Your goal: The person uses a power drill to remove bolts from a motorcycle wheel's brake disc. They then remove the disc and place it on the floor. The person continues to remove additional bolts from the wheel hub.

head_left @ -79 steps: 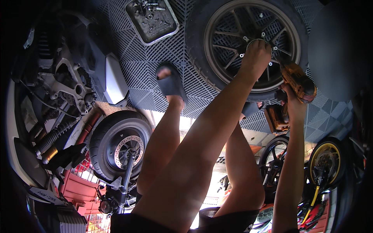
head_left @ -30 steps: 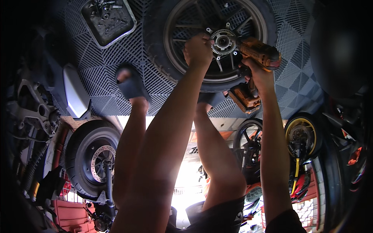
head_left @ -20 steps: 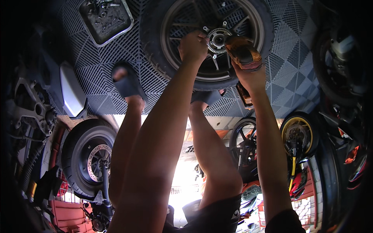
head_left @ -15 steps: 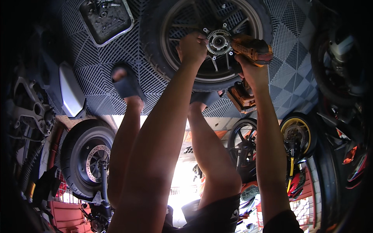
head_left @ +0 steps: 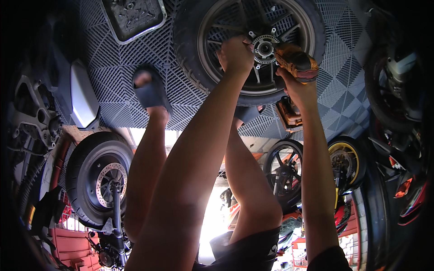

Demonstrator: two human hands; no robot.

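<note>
Head view: the right hand (head_left: 297, 90) grasps a cordless driver (head_left: 294, 61) over the motorcycle wheel (head_left: 187, 40) on floor tiles (head_left: 117, 90); the left hand (head_left: 237, 54) curls at the toothed ring (head_left: 266, 59), grip hidden. Driver tilt could cause slippage, striking the left hand.

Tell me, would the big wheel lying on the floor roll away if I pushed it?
Probably not: the wheel lies on its side on the floor tiles, so it would likely scrape rather than roll. It's likely heavy, with a thick tire and metal-looking spokes. The tire seems stiff too, as it looks fully round.
</note>
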